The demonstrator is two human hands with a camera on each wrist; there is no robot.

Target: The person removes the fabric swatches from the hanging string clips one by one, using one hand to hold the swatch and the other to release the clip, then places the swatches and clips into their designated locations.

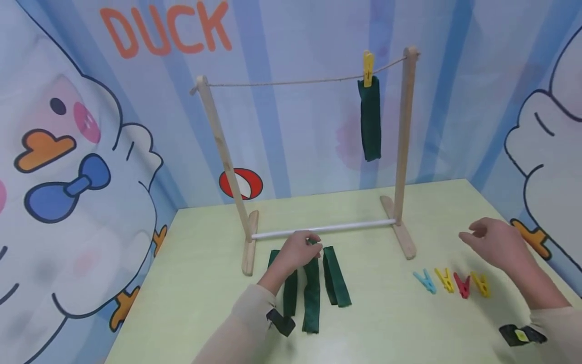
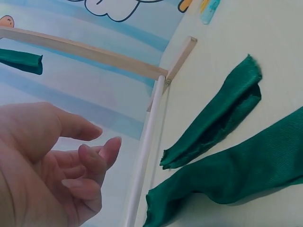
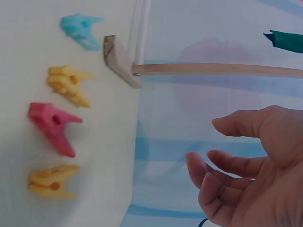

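Three dark green cloth strips lie side by side on the pale green table (image 1: 191,283): left strip (image 1: 290,296), middle strip (image 1: 311,298), right strip (image 1: 336,275). My left hand (image 1: 297,253) hovers over the far ends of the left and middle strips. In the left wrist view its fingers (image 2: 90,165) hang loosely curled and hold nothing, beside two strips (image 2: 218,118). My right hand (image 1: 495,242) floats relaxed and empty above the loose pegs; its fingers (image 3: 213,184) are loosely curled. A fourth strip (image 1: 370,121) hangs from the string under a yellow peg (image 1: 368,68).
A wooden rack (image 1: 406,136) with a white bottom rod (image 1: 323,229) stands behind the strips. A blue peg (image 1: 425,281), yellow peg (image 1: 445,279), red peg (image 1: 462,285) and another yellow peg (image 1: 481,284) lie in a row at the right. Cartoon-printed walls enclose the table.
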